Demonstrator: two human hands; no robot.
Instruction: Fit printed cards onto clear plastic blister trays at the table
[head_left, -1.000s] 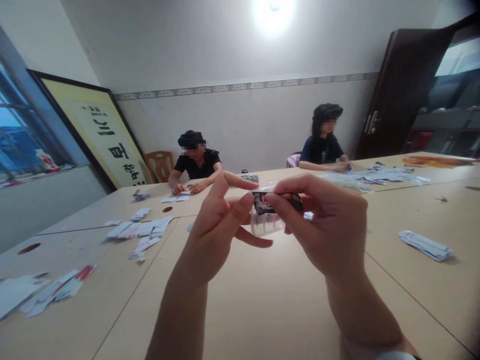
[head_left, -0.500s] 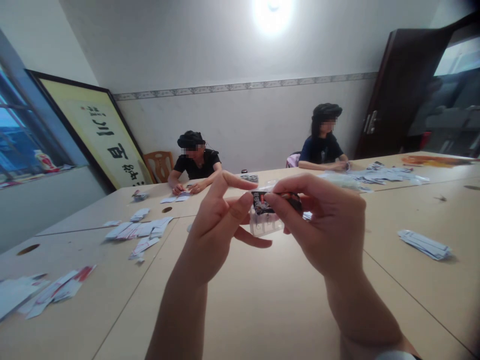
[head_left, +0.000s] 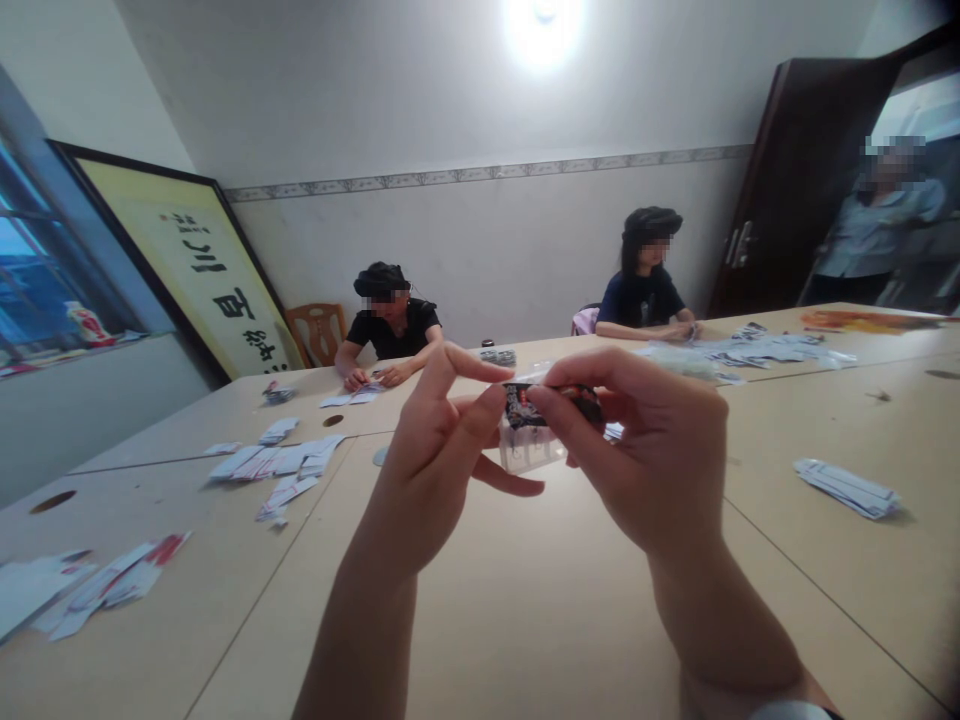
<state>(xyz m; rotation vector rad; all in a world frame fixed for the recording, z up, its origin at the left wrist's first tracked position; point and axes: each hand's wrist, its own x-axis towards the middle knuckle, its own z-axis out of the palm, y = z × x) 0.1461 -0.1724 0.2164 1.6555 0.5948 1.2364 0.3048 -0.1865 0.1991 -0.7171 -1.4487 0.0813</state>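
Observation:
Both my hands are raised over the beige table (head_left: 525, 610). My right hand (head_left: 645, 450) pinches a small black printed packet (head_left: 525, 405) between thumb and fingers. Under the packet hangs a small clear plastic sleeve (head_left: 529, 450). My left hand (head_left: 442, 450) touches the packet's left end with thumb and middle finger, its index finger raised and its other fingers spread.
Loose white and red paper slips (head_left: 277, 465) lie at the left, more slips (head_left: 90, 590) at the near left edge, a stack of slips (head_left: 847, 487) at the right. Two seated people (head_left: 390, 325) (head_left: 645, 290) work at the far side. Another person (head_left: 877, 230) stands in the doorway.
A person has appeared in the doorway at the far right. My hands and the packet have hardly moved.

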